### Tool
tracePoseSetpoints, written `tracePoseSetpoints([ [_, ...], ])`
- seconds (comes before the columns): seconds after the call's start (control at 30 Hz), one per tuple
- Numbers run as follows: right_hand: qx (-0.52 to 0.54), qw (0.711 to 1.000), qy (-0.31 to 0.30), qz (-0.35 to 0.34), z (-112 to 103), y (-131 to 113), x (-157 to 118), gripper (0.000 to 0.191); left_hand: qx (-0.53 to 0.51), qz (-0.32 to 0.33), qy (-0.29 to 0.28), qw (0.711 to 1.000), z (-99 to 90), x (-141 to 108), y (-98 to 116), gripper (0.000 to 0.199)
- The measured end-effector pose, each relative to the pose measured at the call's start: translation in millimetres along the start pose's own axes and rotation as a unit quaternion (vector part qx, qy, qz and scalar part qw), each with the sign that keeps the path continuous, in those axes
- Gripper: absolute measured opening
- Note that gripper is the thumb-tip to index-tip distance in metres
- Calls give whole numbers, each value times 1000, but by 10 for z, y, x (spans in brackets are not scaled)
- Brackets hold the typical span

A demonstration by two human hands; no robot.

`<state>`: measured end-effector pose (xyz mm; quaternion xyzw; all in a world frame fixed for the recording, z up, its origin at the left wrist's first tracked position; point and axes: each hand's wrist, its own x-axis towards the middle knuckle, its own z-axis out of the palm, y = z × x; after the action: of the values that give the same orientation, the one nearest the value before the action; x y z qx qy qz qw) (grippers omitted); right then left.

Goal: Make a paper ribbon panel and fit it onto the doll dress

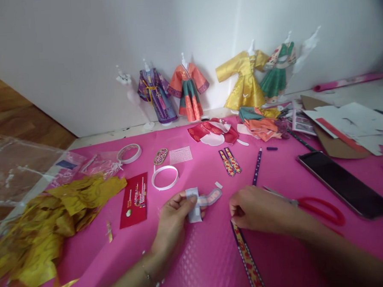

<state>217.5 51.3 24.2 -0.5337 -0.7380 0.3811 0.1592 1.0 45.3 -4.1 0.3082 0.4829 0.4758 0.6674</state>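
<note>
My left hand [175,210] pinches a small whitish piece of paper [195,209] with a little pale square on it. A curved pale strip [212,197] sticks out to its right; whether the two are joined I cannot tell. A tiny white scrap [218,185] lies just beyond. My right hand [251,211] is closed, its fingertips together at the upper end of a long patterned strip [249,260], yellow and red with dark, white-dotted edges. Whatever is between those fingers is hidden. Red-handled scissors [320,209] lie partly behind my right forearm.
A phone [344,182] lies at right, a dotted pen [257,165] and two short patterned strips [230,162] ahead. At left are tape rolls [165,178], a red card [134,201] and crumpled yellow fabric [54,215]. Dressed miniature mannequins [190,90] stand along the wall.
</note>
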Motion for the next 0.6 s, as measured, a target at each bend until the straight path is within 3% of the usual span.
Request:
tracePoseSetpoints([
  [0.07, -62, 998, -21, -6, -13, -32, 10, 17, -9, -11, -9, 1000, 6, -11, -5, 28],
  [0.13, -52, 998, -36, -9, -16, -30, 22, 13, -21, -21, -24, 999, 15, -25, -9, 28],
  [0.23, 77, 996, -39, 0, 16, 5, 37, 10, -27, -37, -60, 997, 26, -40, -25, 30],
  [0.4, 254, 965, -62, 39, 108, -3, 68, 9, -9, -58, -123, 991, 13, -31, -107, 37],
  [0.6, 341, 938, -35, 57, 264, -41, 108, 15, -8, -44, -129, 991, 9, -19, -144, 41],
])
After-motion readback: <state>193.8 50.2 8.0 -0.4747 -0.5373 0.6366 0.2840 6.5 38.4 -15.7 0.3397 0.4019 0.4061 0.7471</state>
